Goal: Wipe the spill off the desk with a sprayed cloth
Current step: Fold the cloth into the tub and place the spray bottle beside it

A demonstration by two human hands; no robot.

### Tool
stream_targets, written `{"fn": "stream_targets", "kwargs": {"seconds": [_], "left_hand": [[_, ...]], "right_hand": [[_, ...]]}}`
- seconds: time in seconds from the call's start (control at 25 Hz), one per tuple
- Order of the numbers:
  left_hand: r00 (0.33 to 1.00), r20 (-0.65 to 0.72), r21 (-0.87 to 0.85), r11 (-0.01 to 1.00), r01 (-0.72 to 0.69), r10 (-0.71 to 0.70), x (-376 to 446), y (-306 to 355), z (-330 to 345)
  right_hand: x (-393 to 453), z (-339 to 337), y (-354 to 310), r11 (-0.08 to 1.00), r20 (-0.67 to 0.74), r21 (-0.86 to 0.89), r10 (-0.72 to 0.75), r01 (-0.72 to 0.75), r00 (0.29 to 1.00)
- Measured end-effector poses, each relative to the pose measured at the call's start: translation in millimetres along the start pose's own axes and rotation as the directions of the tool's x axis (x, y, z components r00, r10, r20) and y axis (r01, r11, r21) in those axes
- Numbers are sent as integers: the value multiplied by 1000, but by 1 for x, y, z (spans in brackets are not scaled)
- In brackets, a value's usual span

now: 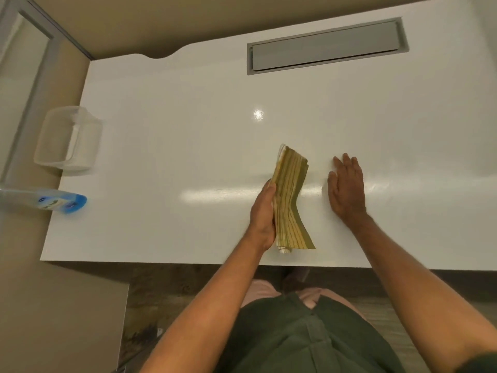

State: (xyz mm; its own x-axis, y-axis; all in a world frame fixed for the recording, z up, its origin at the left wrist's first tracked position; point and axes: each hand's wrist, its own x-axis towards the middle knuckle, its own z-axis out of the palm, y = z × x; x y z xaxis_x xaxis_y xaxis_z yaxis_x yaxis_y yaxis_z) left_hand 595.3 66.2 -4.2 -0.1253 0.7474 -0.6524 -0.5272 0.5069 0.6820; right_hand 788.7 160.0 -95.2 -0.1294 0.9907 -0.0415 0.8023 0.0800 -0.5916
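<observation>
White desk — left hand gripping folded cloth near front edge; right hand flat, fingers straight.

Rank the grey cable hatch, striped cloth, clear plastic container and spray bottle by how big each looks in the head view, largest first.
1. grey cable hatch
2. clear plastic container and striped cloth, held by the left hand: too alike to rank
3. spray bottle, cut off by the frame edge, so unsure

Person wears a dark green top with a stitched front seam; pale pink trousers show beyond the top's hem. Both forearms bare, no sleeves visible.
</observation>
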Motion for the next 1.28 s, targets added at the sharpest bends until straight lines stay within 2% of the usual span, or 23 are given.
{"fn": "stream_targets", "kwargs": {"seconds": [0.08, 0.16, 0.2, 0.24, 0.32, 0.4, 0.44, 0.48, 0.6, 0.72, 0.88, 1.0, 1.28], "left_hand": [[985, 137, -273, 951, 143, -108, -14, 23, -8], [955, 271, -381, 898, 220, -120, -29, 38, -15], [954, 283, -413, 885, 214, -99, -35, 42, -19], [958, 276, -442, 876, 193, -72, -41, 45, -23], [972, 233, -460, 875, 149, -43, -51, 48, -30], [983, 178, -434, 893, 122, -47, -56, 55, -38], [988, 141, -415, 903, 115, -61, -57, 59, -44], [992, 96, -395, 912, 113, -81, -56, 63, -50], [994, 3, -399, 911, 105, -113, -54, 70, -76], [996, 32, -372, 924, 91, -85, -57, 75, -109], [994, 112, -147, 989, 23, -6, -61, 97, -159], [991, 128, -16, 999, -30, 32, -63, 122, -199], [968, 60, -33, 970, -241, 243, -76, 189, -295]], "right_hand": [[-6, -10, -11, 988, -27, 151, 40, -35, 999], [-14, -18, -37, 946, -22, 301, 130, -118, 991], [-21, -20, -57, 901, 25, 397, 181, -176, 983], [-28, -23, -78, 829, 107, 503, 221, -244, 969], [-46, -26, -117, 602, 352, 682, 229, -416, 908], [-63, -27, -145, 409, 541, 734, 130, -542, 831], [-68, -27, -157, 378, 586, 727, 94, -574, 805], [-72, -27, -167, 374, 606, 718, 78, -587, 792], [-73, -24, -187, 461, 596, 697, 52, -548, 801], [-68, -13, -198, 485, 596, 700, 8, -525, 803], [-59, 4, -224, 434, 629, 716, -62, -546, 775], [-50, 20, -258, 461, 610, 743, -164, -486, 776], [-35, 66, -364, 544, 531, 774, -278, -325, 800]]}}
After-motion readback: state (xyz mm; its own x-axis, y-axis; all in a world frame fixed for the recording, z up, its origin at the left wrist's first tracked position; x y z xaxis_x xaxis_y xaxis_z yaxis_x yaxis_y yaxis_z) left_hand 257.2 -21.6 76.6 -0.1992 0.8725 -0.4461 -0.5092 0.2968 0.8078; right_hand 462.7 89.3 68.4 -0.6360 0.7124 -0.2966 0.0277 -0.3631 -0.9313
